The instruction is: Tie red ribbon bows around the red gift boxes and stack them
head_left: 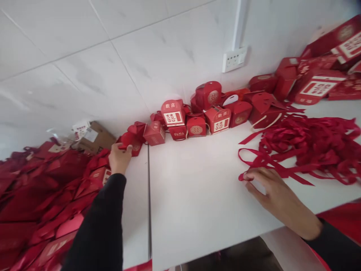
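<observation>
At the left end of a row of boxes, my left hand [119, 159] reaches out with its fingers on a small red gift box [135, 146] that stands on the table by the wall. My thumb is on the near side of that box and the other fingers are partly hidden. Over the right part of the white table, my right hand [272, 194] pinches a red ribbon [241, 177] between thumb and fingertips. Just beyond it lies a tangled heap of red ribbons [304, 145].
Several red gift boxes [196, 126] line the wall, some stacked. Larger red boxes [318, 88] are piled at the back right. A mass of red bags [62, 180] fills the left, beside a brown carton [98, 137]. A seam [149, 210] divides the white tabletop [194, 195].
</observation>
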Demonstrator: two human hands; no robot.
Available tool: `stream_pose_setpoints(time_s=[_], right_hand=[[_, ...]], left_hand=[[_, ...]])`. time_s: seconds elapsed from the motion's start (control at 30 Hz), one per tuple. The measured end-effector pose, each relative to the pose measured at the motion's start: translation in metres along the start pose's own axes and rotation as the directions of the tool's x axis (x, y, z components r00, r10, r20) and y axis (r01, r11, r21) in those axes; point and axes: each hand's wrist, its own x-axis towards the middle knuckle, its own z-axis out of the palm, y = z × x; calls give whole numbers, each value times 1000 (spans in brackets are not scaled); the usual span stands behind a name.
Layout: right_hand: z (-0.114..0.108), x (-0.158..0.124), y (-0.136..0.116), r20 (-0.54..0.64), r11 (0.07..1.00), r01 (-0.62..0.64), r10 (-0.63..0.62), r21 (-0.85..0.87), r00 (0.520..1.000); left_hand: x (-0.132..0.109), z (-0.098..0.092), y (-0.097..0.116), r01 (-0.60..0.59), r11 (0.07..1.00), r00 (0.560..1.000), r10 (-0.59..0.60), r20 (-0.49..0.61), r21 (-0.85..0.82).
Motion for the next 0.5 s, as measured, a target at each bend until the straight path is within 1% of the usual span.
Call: stream_pose_setpoints(time_s=[0.07, 0.17, 0.3, 0.37, 0.4, 0.43, 0.5], right_hand=[[-3, -3, -9, -6, 998, -11, 11, 66, 1000], [-8, -4, -20, -26, 989, -71, 75, 131, 997], [-10, -5, -21, -31, 977, -137, 144, 164, 989], [-11, -6, -18, -20, 969, -174, 180, 178, 984], [-11, -6, -16, -15, 963, -191, 197, 188, 980], [-11, -5, -15, -14, 959, -203, 210, 199, 978], [-11, -4, -14, -21, 953, -219, 228, 211, 973]], left_hand=[[3, 5, 5, 46, 999, 999, -46, 2, 14], [8, 9, 12, 103, 994, 994, -103, 27, 21], [7, 5, 16, 145, 989, 989, -145, 35, 2], [-2, 1, 15, 141, 990, 990, -141, 5, -24], [-10, -1, 14, 129, 991, 991, -130, -13, -41], [-21, -3, 13, 111, 992, 993, -113, -29, -60], [-51, -7, 14, 65, 992, 997, -69, -39, -106]])
